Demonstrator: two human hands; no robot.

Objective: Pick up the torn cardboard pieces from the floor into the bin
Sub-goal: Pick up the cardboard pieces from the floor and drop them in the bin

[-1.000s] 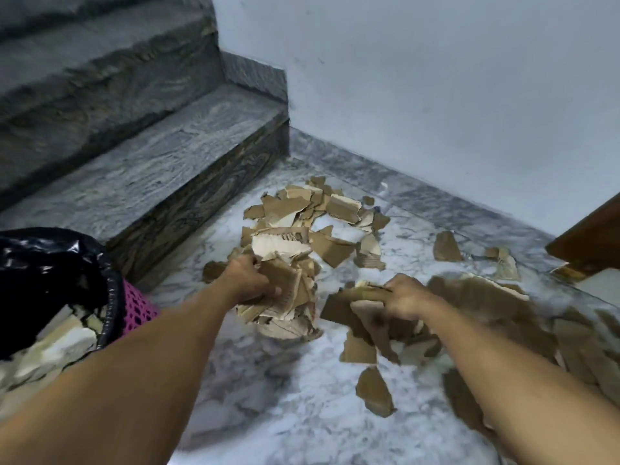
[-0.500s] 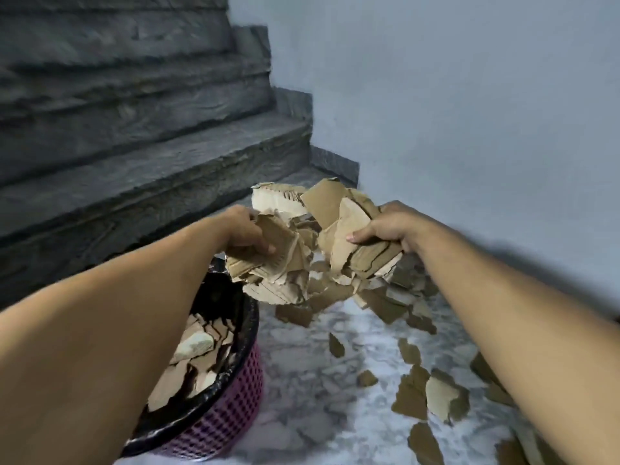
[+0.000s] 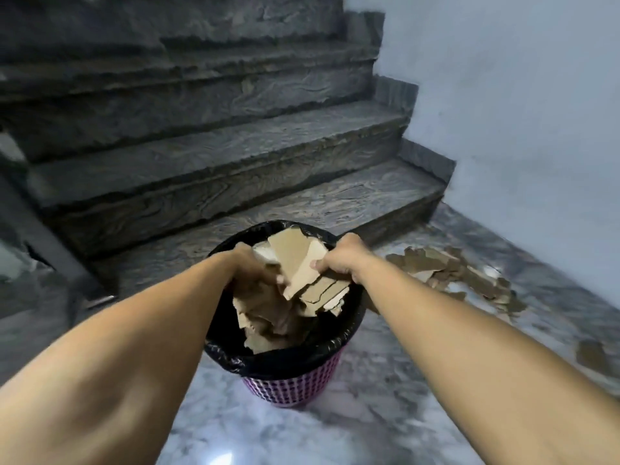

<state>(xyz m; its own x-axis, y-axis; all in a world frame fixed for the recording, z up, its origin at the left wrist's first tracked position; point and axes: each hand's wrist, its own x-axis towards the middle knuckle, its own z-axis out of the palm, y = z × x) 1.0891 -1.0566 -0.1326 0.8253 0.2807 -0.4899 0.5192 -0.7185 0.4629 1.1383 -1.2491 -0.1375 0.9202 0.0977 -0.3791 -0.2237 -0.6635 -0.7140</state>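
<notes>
A pink mesh bin [image 3: 288, 385] lined with a black bag stands on the marble floor at the centre. Both hands hover over its mouth. My left hand [image 3: 250, 268] grips a bunch of torn brown cardboard pieces [image 3: 268, 317] that hang down into the bin. My right hand [image 3: 342, 260] pinches several larger cardboard pieces [image 3: 298, 260] above the rim. A pile of torn cardboard [image 3: 453, 273] lies on the floor to the right of the bin.
Dark stone stairs [image 3: 218, 156] rise just behind the bin. A pale wall [image 3: 520, 112] runs along the right side. One loose cardboard scrap [image 3: 592, 355] lies on the marble floor [image 3: 335, 431] at the far right.
Both hands lifted handfuls of cardboard from the floor pile and carried them left over the bin. The view swung so the bin is now centred.
</notes>
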